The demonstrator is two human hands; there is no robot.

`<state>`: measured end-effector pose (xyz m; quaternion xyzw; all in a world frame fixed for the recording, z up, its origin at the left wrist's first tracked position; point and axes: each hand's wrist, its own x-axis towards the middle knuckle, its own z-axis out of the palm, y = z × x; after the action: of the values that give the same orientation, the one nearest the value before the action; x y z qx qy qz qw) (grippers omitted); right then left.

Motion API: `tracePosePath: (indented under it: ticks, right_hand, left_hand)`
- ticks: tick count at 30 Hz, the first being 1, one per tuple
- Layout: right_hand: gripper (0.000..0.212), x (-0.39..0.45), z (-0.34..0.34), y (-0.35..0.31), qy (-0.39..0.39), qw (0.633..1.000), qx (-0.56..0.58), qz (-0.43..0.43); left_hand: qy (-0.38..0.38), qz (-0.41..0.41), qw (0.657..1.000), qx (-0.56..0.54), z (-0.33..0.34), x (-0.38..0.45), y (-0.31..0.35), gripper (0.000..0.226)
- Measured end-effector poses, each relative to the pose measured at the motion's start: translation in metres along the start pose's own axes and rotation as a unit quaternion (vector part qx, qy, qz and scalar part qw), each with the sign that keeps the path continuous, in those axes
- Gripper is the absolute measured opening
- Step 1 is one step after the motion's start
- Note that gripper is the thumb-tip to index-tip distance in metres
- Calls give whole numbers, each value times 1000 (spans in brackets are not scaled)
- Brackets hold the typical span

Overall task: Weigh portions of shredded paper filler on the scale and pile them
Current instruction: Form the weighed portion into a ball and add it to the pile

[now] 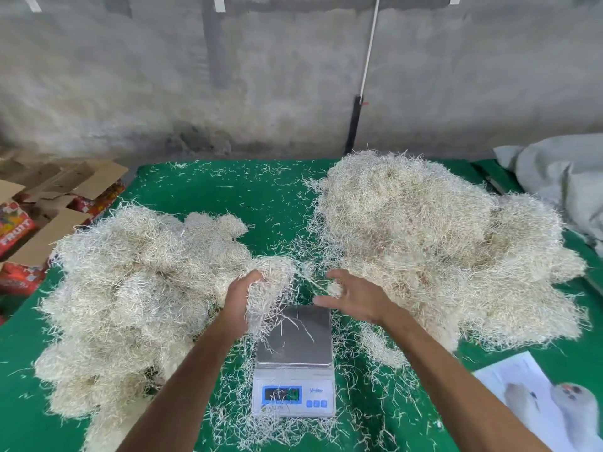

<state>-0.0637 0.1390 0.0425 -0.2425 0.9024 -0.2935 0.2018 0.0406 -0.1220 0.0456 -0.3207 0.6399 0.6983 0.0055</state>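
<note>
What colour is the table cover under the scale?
Green table cover, strewn with pale paper shreds; head view.

We read "FRUIT" in white letters on the red pack (13,234) at far left. The scale (293,391) bears a blue brand word beside its display, too blurred to read; its digits are illegible.
</note>
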Motion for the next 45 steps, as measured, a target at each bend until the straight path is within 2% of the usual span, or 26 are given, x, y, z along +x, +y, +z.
tracePosePath:
  ticks: [1, 2, 4, 5, 7, 8, 9, 10, 12, 14, 15, 17, 18, 21, 25, 28, 29, 31, 32, 34, 35, 36, 38, 39, 43, 45]
  right_hand:
    - [80, -1, 4, 2, -17, 999, -37, -13]
    - [66, 0, 7, 5, -8, 1000, -16, -22]
    - [42, 5, 2, 13, 86, 977, 195, 30]
    - [33, 9, -8, 18, 156, 918, 353, 88]
    - [43, 13, -31, 27, 235, 709, 651, 136]
    - [49, 13, -39, 31, 241, 622, 734, 129]
    - [49, 13, -43, 30, 233, 596, 758, 125]
    - [46, 11, -45, 25, 215, 631, 736, 121]
    - [39, 5, -32, 8, 161, 778, 599, 104]
    - [52, -2, -12, -7, 97, 906, 407, 66]
    - [62, -5, -2, -14, 57, 940, 334, 45]
    - [65, -9, 8, -21, 4, 964, 263, 33]
    - [54, -10, 8, -20, 9, 963, 266, 34]
    - [34, -8, -7, -7, 76, 945, 314, 42]
    - [56, -9, -1, -1, 145, 910, 380, 87]
    - [42, -11, 3, 3, 121, 928, 346, 60]
    - [43, -12, -3, 7, 135, 929, 340, 59]
    - [41, -10, -16, 17, 216, 899, 372, 82]
    - [35, -9, -21, 19, 222, 900, 367, 77]
    - [35, -10, -18, 15, 144, 936, 317, 45]
    - [36, -9, -15, 14, 139, 933, 329, 44]
    - [29, -7, -16, 16, 180, 908, 373, 68]
    - [24, -8, -27, 28, 293, 817, 476, 146]
    - [19, -9, -33, 35, 319, 786, 503, 164]
    - [31, -9, -40, 58, 336, 794, 466, 197]
    - [30, -8, -49, 68, 332, 771, 504, 204]
  left_hand:
    - [6, 12, 1000, 12, 3, 1, 2, 24]
    - [-2, 24, 1000, 14, 4, 3, 3, 23]
    - [-22, 69, 997, 35, 6, 3, 3, 38]
    - [-19, 55, 998, 21, 4, 0, 3, 33]
    - [-35, 12, 999, -3, 8, 1, -2, 41]
    - [-46, -3, 999, -13, 10, 0, -2, 42]
    - [-50, -10, 998, -27, 13, -3, -3, 41]
    - [-68, -4, 997, 24, 16, -4, -4, 42]
    - [-95, 17, 994, 58, 24, -4, -14, 41]
    - [-80, 4, 994, 75, 38, -6, -18, 49]
    - [-75, -5, 994, 76, 44, -4, -20, 60]
    - [-72, 12, 993, 90, 54, -4, -21, 47]
    - [-69, 16, 993, 96, 57, -6, -19, 41]
    - [-106, 43, 982, 147, 59, -5, -25, 62]
    - [-120, 40, 981, 150, 70, -9, -23, 97]
    - [-122, 50, 980, 148, 67, -10, -24, 97]
    - [-117, 47, 980, 152, 65, -10, -23, 96]
    - [-99, 46, 981, 163, 58, -6, -26, 78]
    - [-92, 45, 981, 164, 56, -2, -31, 78]
    - [-83, 45, 978, 185, 55, -3, -38, 91]
    - [-74, 47, 977, 194, 55, -4, -40, 96]
    - [-68, 43, 980, 184, 54, -5, -41, 98]
    - [-38, 37, 987, 150, 48, -5, -46, 97]
    - [-16, 33, 990, 138, 44, -3, -48, 95]
    - [50, -16, 997, 57, 26, 1, -51, 74]
    - [68, -34, 996, 52, 21, 1, -53, 51]
